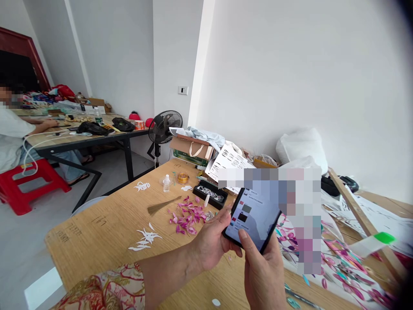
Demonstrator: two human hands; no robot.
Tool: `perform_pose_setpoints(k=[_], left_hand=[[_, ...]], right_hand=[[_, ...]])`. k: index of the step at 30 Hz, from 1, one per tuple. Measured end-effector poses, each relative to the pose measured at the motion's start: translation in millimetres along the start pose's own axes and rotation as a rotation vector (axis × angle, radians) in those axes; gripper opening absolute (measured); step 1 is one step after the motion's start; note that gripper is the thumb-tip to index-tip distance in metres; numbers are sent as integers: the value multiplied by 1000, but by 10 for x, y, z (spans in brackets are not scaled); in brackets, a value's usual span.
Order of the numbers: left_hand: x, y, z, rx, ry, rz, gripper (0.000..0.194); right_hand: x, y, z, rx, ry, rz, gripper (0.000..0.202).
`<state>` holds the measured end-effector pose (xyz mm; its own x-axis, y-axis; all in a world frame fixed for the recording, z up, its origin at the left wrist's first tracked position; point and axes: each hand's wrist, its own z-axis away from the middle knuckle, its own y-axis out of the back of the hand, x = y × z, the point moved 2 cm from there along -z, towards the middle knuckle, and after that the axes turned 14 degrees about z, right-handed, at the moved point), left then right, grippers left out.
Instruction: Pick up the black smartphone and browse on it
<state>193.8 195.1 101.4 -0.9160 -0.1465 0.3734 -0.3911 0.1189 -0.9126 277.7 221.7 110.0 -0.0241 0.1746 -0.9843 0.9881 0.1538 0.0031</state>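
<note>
A black smartphone is held tilted above the wooden table, its lit screen showing a chat-like list. My left hand grips its left edge, with the thumb along the side. On the lower right, my right hand is closed round the phone, its thumb on the lower screen and its fingers mostly hidden behind. Just beyond my left hand lies a heap of pink and magenta petals. White cut-out pieces lie to the left, near a bundle of thin brown bristles.
Further back are a small clear bottle, an orange roll and a black tray of small parts. Boxes, printed sheets and a wooden bar crowd the right. A fan stands behind; a person sits at another table, left.
</note>
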Motion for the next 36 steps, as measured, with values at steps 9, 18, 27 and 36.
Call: perform_pose_setpoints(k=[9, 18, 27, 36], left_hand=[[7, -10, 8, 13, 4, -4, 30], [12, -25, 15, 15, 1, -14, 31], [22, -48, 26, 20, -4, -21, 30], [26, -52, 22, 27, -1, -13, 29]], right_hand=[[-30, -19, 7, 11, -8, -6, 56], [-37, -4, 17, -5, 3, -5, 57], [-42, -9, 17, 2, 7, -2, 50], [-56, -7, 21, -10, 9, -26, 43]])
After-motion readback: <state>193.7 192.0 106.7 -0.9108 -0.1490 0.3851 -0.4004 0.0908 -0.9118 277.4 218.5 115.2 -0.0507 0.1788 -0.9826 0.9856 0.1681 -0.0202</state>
